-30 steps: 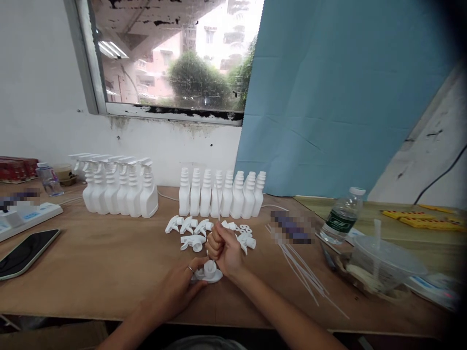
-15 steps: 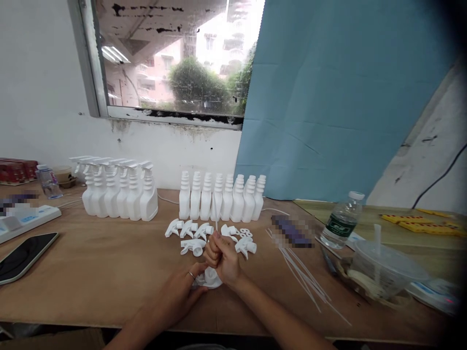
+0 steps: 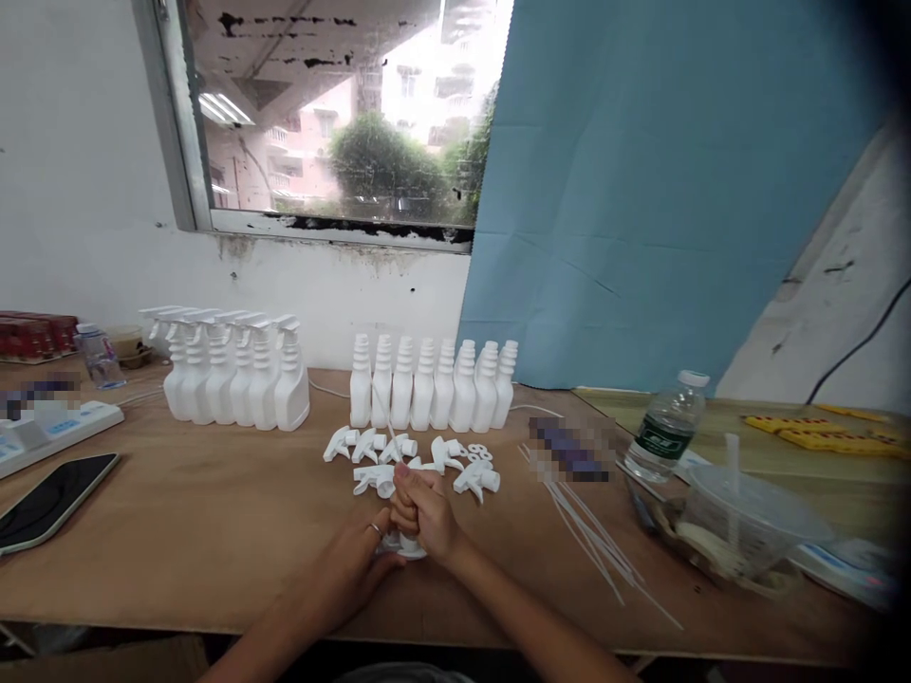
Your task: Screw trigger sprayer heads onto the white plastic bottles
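My right hand (image 3: 425, 512) is closed in a fist around a thin white plastic tube (image 3: 388, 429), which sticks up out of it and leans left. Below the fist, a white trigger spray head (image 3: 411, 549) lies low on the table, gripped by my left hand (image 3: 362, 548). Where the tube's lower end meets the spray head is hidden by my fingers. Several loose white spray heads (image 3: 373, 481) lie just beyond my hands, with small white rings (image 3: 478, 453) beside them.
Behind stand a row of open white bottles (image 3: 422, 394) and, to the left, bottles with spray heads fitted (image 3: 290, 389). Loose tubes (image 3: 587, 531) lie to the right. Further right are a water bottle (image 3: 665, 432) and a plastic cup (image 3: 758, 522). A phone (image 3: 53, 498) lies at the left.
My right fist has shifted slightly left and down toward the spray head, and the tube in it now leans further left. My left hand stays around the spray head.
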A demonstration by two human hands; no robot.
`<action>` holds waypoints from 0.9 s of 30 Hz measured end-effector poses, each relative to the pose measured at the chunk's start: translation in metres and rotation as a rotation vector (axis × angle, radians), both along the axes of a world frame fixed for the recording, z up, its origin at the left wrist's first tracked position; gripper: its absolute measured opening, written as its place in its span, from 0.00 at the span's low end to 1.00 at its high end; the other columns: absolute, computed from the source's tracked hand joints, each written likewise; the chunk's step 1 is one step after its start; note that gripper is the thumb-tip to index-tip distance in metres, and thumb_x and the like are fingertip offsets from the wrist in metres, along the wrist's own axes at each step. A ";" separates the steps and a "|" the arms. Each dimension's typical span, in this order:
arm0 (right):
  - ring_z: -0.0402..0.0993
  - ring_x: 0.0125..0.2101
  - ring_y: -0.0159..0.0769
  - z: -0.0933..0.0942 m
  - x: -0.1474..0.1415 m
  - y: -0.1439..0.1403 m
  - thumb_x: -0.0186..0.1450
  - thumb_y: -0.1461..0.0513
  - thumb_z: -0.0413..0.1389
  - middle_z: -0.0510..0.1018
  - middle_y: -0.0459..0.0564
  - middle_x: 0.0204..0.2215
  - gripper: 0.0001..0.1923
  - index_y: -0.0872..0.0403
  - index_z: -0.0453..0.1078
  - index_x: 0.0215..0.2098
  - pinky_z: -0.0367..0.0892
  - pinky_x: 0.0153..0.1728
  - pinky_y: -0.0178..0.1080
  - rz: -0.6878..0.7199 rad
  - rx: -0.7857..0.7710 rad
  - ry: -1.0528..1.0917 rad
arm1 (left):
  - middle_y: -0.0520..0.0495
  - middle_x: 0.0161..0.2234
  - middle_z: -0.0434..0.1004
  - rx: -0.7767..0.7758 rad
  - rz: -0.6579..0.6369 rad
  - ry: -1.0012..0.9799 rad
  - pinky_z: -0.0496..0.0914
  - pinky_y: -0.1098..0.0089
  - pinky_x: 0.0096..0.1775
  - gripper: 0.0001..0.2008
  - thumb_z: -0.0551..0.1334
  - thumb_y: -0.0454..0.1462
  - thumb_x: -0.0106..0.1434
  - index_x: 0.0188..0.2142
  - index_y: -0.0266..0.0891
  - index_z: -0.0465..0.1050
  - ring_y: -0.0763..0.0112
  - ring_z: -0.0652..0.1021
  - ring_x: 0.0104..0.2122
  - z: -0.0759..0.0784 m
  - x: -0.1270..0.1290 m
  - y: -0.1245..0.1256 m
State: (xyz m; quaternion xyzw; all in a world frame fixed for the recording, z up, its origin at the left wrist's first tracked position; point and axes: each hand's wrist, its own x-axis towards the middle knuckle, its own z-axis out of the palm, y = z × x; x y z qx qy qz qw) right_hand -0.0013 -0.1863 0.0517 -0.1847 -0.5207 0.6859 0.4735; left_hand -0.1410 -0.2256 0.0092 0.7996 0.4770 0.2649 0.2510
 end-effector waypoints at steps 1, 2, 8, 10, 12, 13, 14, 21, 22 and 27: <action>0.38 0.09 0.17 -0.001 0.000 0.000 0.55 0.40 0.60 0.48 0.33 0.09 0.33 0.53 0.50 0.14 0.32 0.11 0.29 -0.009 0.008 -0.009 | 0.45 0.43 0.78 0.010 -0.008 -0.019 0.68 0.66 0.42 0.12 0.59 0.37 0.64 0.47 0.42 0.67 0.59 0.77 0.42 0.001 0.000 0.000; 0.38 0.09 0.17 -0.001 0.000 -0.001 0.55 0.40 0.60 0.48 0.33 0.09 0.32 0.53 0.51 0.14 0.32 0.11 0.29 -0.018 0.007 -0.011 | 0.46 0.44 0.77 0.024 -0.017 -0.039 0.68 0.66 0.43 0.11 0.59 0.37 0.64 0.47 0.42 0.67 0.59 0.76 0.43 0.002 0.001 -0.001; 0.39 0.09 0.18 0.008 0.004 -0.001 0.54 0.41 0.60 0.48 0.33 0.10 0.32 0.52 0.49 0.16 0.34 0.11 0.29 0.023 -0.048 0.001 | 0.45 0.49 0.74 0.093 -0.075 -0.118 0.67 0.66 0.48 0.18 0.60 0.36 0.63 0.53 0.43 0.65 0.61 0.74 0.46 0.011 -0.004 -0.010; 0.41 0.10 0.18 0.013 0.012 -0.004 0.56 0.42 0.60 0.48 0.33 0.11 0.31 0.53 0.50 0.16 0.37 0.12 0.28 0.040 -0.050 -0.023 | 0.44 0.47 0.74 0.128 -0.074 -0.144 0.69 0.66 0.46 0.22 0.59 0.39 0.65 0.57 0.43 0.61 0.63 0.75 0.44 0.020 -0.012 -0.004; 0.40 0.11 0.19 0.016 0.024 -0.007 0.57 0.43 0.60 0.48 0.33 0.12 0.30 0.53 0.51 0.17 0.37 0.12 0.28 0.019 -0.120 -0.042 | 0.46 0.41 0.75 0.165 -0.008 -0.152 0.70 0.67 0.41 0.20 0.55 0.42 0.67 0.58 0.42 0.61 0.66 0.76 0.36 0.034 -0.023 0.012; 0.40 0.11 0.19 0.016 0.030 -0.008 0.56 0.43 0.61 0.49 0.33 0.12 0.30 0.53 0.51 0.17 0.38 0.12 0.27 -0.011 -0.166 -0.051 | 0.47 0.38 0.75 0.205 0.047 -0.139 0.70 0.68 0.38 0.19 0.55 0.43 0.67 0.56 0.41 0.63 0.68 0.75 0.33 0.042 -0.029 0.024; 0.41 0.12 0.19 0.015 0.038 -0.008 0.56 0.43 0.61 0.50 0.33 0.12 0.29 0.53 0.52 0.18 0.39 0.12 0.27 -0.053 -0.199 -0.061 | 0.47 0.37 0.75 0.253 0.093 -0.125 0.70 0.67 0.36 0.19 0.55 0.44 0.66 0.54 0.40 0.65 0.68 0.75 0.31 0.051 -0.035 0.039; 0.72 0.25 0.38 0.006 0.109 -0.003 0.60 0.42 0.55 0.76 0.51 0.24 0.25 0.56 0.71 0.29 0.65 0.27 0.38 -0.485 0.153 -0.463 | 0.35 0.56 0.65 0.382 0.420 -0.210 0.71 0.64 0.41 0.24 0.61 0.42 0.59 0.52 0.34 0.64 0.56 0.73 0.48 0.097 -0.057 0.166; 0.72 0.25 0.39 0.006 0.120 -0.004 0.61 0.42 0.53 0.76 0.51 0.24 0.25 0.55 0.71 0.29 0.63 0.26 0.38 -0.570 0.218 -0.592 | 0.33 0.56 0.64 0.376 0.460 -0.230 0.71 0.63 0.43 0.25 0.61 0.43 0.60 0.54 0.32 0.62 0.55 0.73 0.49 0.099 -0.056 0.180; 0.67 0.19 0.39 0.011 0.159 -0.027 0.66 0.49 0.50 0.71 0.50 0.15 0.24 0.52 0.66 0.17 0.59 0.24 0.39 -0.939 0.515 -1.183 | 0.31 0.56 0.66 0.345 0.582 -0.297 0.69 0.63 0.47 0.27 0.62 0.44 0.61 0.55 0.31 0.60 0.56 0.73 0.50 0.101 -0.049 0.222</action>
